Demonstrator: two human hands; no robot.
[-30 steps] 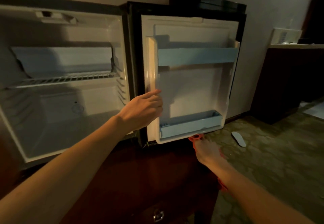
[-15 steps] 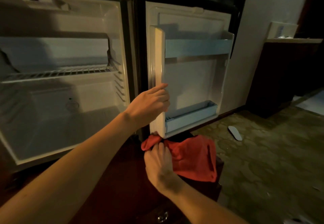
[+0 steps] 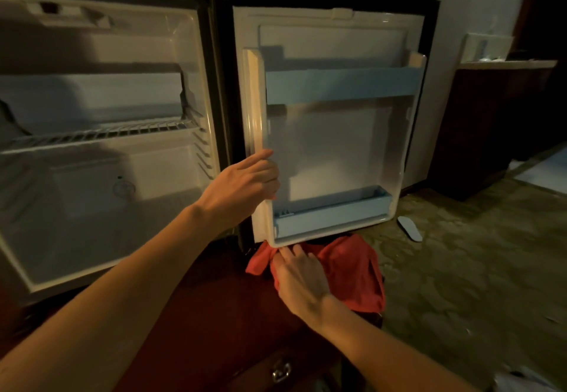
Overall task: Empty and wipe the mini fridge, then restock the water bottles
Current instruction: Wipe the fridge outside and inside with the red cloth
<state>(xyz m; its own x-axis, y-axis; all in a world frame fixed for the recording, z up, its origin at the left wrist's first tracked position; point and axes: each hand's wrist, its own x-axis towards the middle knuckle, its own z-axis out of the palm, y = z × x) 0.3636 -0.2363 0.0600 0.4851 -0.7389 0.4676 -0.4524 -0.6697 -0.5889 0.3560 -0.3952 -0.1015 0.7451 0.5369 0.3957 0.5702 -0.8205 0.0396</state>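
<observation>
Wiping step: my left hand (image 3: pixel 242 187) clamps fridge door (image 3: pixel 334 152) edge; right hand (image 3: pixel 299 278) grips red cloth (image 3: pixel 352 272). Next: wipe bottom rim.

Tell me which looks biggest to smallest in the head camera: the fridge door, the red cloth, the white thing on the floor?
1. fridge door
2. red cloth
3. white thing on the floor, farther away, so its real size is unsure.
</observation>
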